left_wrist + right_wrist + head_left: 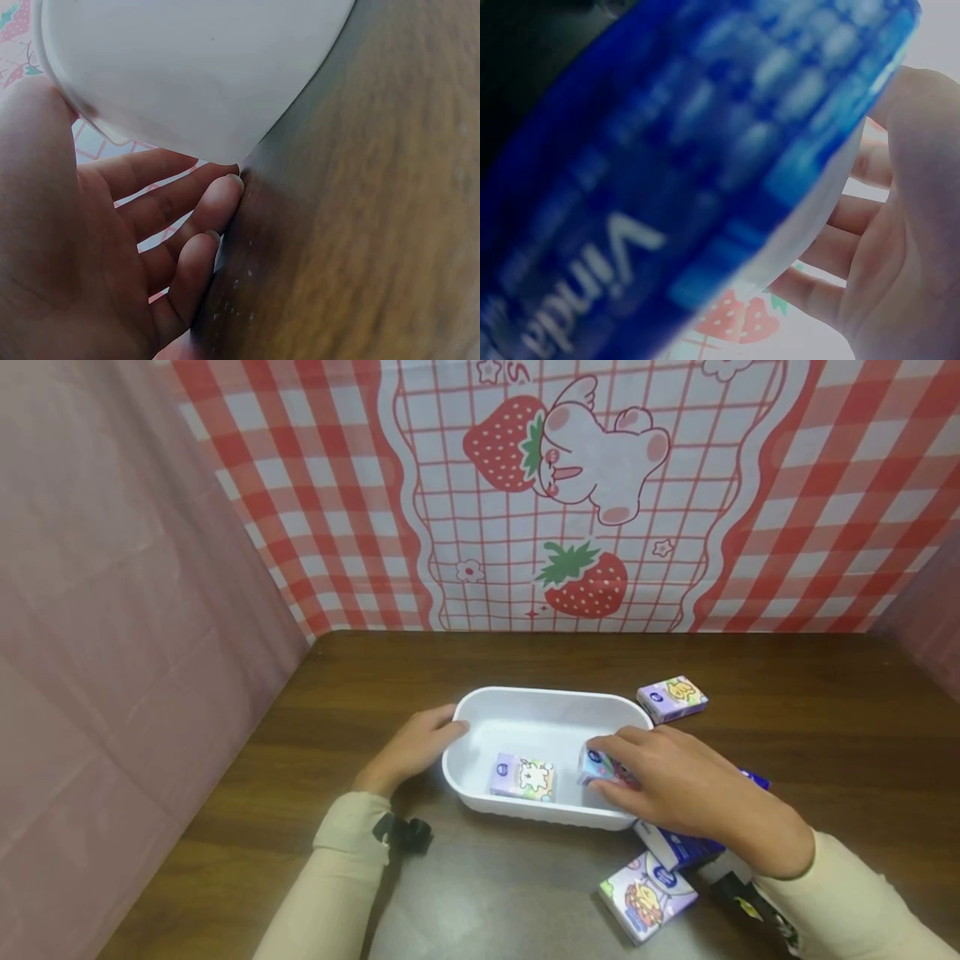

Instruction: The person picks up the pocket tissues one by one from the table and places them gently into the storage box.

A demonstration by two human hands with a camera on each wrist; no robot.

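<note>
A white oval plastic tub (pixel 540 812) stands on the table. My left hand (pixel 411 745) grips its left end, thumb over the rim and fingers along the outside wall; the left wrist view shows these fingers (pixel 217 202) bent against the tub's underside. Inside the tub's right end, my right hand (pixel 675 777) pinches a small blue-and-pink tissue pack (pixel 594 763) between thumb and fingers. That pack is partly covered by the hand. A purple tissue pack with a white cartoon animal (pixel 522 777) lies on the tub's floor.
A purple tissue pack (pixel 672 698) lies by the tub's back right corner, another (pixel 647 897) at the front right. Below my right forearm is a dark blue Vinda pack (pixel 675 846), partly hidden; a blue pack (pixel 667 172) fills much of the right wrist view. A checked cloth (pixel 337 527) hangs behind.
</note>
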